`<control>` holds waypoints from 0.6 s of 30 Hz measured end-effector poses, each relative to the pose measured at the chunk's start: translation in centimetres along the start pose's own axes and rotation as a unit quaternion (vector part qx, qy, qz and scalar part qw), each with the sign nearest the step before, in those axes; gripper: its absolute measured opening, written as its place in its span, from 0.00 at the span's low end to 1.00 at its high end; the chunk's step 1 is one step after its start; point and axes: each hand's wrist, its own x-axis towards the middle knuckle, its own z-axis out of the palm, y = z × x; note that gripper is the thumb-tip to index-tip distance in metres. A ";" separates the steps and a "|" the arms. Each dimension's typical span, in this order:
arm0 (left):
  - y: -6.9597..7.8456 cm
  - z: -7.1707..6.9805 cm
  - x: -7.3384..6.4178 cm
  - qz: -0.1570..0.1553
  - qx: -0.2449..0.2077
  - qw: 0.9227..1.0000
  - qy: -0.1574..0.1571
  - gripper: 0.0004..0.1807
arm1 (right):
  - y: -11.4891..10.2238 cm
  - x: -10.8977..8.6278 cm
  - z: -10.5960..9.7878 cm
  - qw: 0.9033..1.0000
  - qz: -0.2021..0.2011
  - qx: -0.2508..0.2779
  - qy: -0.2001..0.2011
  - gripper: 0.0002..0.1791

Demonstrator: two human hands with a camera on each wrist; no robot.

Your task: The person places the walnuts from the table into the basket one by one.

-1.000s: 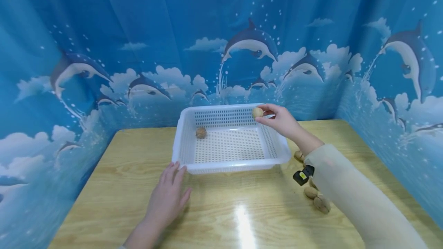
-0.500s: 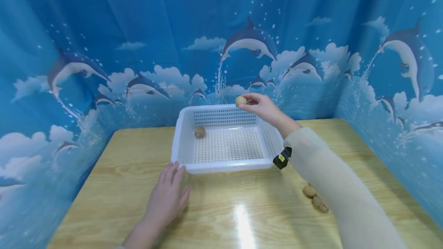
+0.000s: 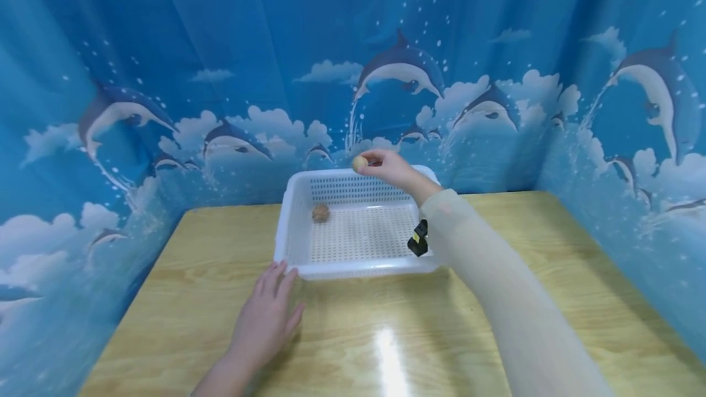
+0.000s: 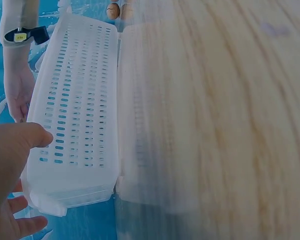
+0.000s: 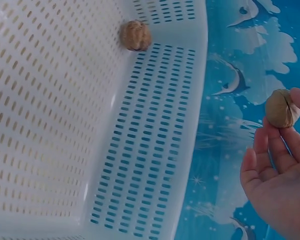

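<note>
My right hand [image 3: 393, 170] pinches a walnut [image 3: 360, 163] between thumb and fingers, up by the back rim of a white plastic basket [image 3: 353, 269]. The right wrist view shows this pale walnut [image 5: 280, 109] at the fingertips, apart from the basket wall. Inside the basket, a browner walnut [image 3: 320, 212] lies at the left end of the slotted floor. My left hand [image 3: 266, 317] lies by the basket's front left corner, its fingers loosely extended and the fingertips at the rim. In the left wrist view its thumb [image 4: 37, 135] overlaps the slotted side wall.
The basket stands on a wood-grain table [image 3: 220, 244]. A blue dolphin-print curtain [image 3: 309, 48] rises close behind it and along both sides. Walnuts [image 4: 113, 10] lie beyond the basket in the left wrist view; my right sleeve [image 3: 496, 287] covers that side in the head view.
My right hand has carried its walnut leftward and slightly up, from the basket's back right to its back middle. The sleeve now hides the loose walnuts. My left hand and the basket stay put.
</note>
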 end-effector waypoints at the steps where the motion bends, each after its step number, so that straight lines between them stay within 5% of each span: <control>1: 0.0 0.0 0.1 0.001 0.002 1.000 0.001 0.36 | 0.1 0.2 0.2 1.000 0.002 -0.003 -0.005 0.27; 18: -0.1 0.4 0.1 0.001 0.007 1.000 0.005 0.37 | 1.4 2.3 2.0 0.997 0.039 -0.040 -0.057 0.24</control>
